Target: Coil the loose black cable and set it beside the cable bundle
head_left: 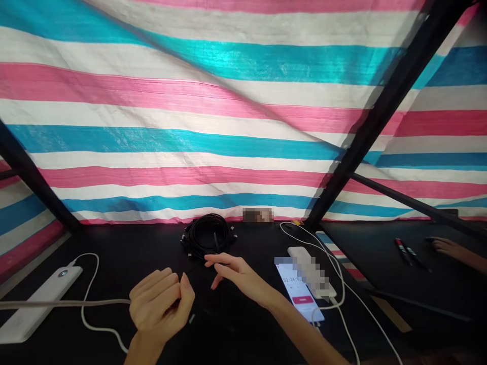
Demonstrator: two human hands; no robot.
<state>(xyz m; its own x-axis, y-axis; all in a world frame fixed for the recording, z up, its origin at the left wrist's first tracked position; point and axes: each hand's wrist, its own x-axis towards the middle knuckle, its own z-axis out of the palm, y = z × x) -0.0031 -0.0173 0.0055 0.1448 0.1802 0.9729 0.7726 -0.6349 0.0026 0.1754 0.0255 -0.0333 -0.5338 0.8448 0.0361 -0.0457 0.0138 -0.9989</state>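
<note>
My left hand [162, 299] is curled closed above the black table, its thumb up against the fingers. What lies inside it is hidden. A grey cord [68, 303] runs in from the left edge to this hand's outer side; whether it is gripped or passes behind, I cannot tell. Just below the thumb shows a small pale connector [192, 319]. My right hand [238, 274] reaches in with fingers apart, near the front of a coil of black cables [207, 235] with several metal plug ends. Nothing shows between its fingers.
A white power bank [41, 304] with a white cable lies left. To the right are a lit phone [299, 291], another white power bank [304, 261] and loose white cables. Beyond a black frame post [365, 132], another person's hand [445, 246] rests near pens [403, 251].
</note>
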